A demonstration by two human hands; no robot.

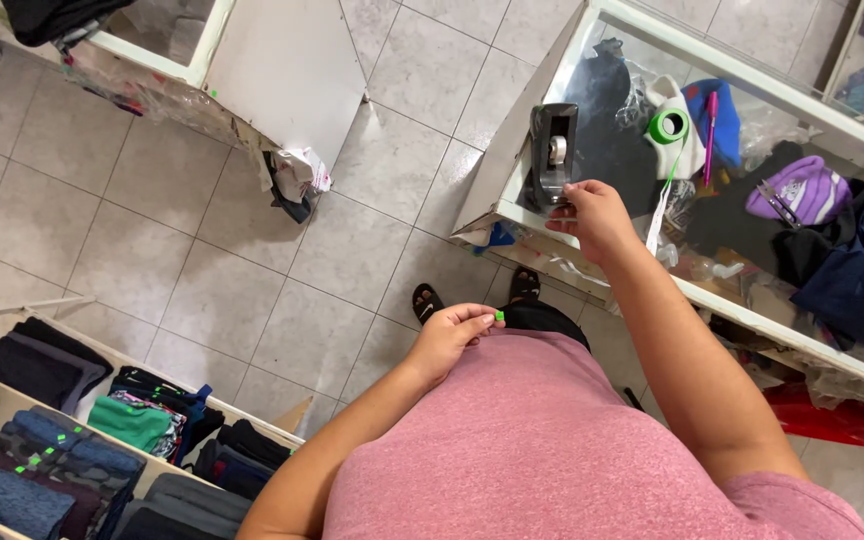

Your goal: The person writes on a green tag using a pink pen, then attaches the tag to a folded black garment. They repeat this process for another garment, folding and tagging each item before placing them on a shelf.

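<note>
The front of the black desktop tape dispenser (554, 152) is covered by the right hand (592, 215), so whether tape is gripped cannot be told. The small green scrap (499, 316) pinched by the left hand (449, 338) is too tiny to identify. The folded dark clothes (62, 440) are cut off by the lower left edge.

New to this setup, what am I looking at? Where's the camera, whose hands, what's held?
There is no machine here: one camera worn on a person's head looks straight down, so you see their pink shirt, feet and tiled floor. The right hand reaches to a black tape dispenser on a glass display counter; whether it grips anything is unclear. The left hand pinches a small green sticker near the belly. Also on the counter: a green label roll and a pink pen. Folded clothes with green tags fill shelves at lower left.
</note>
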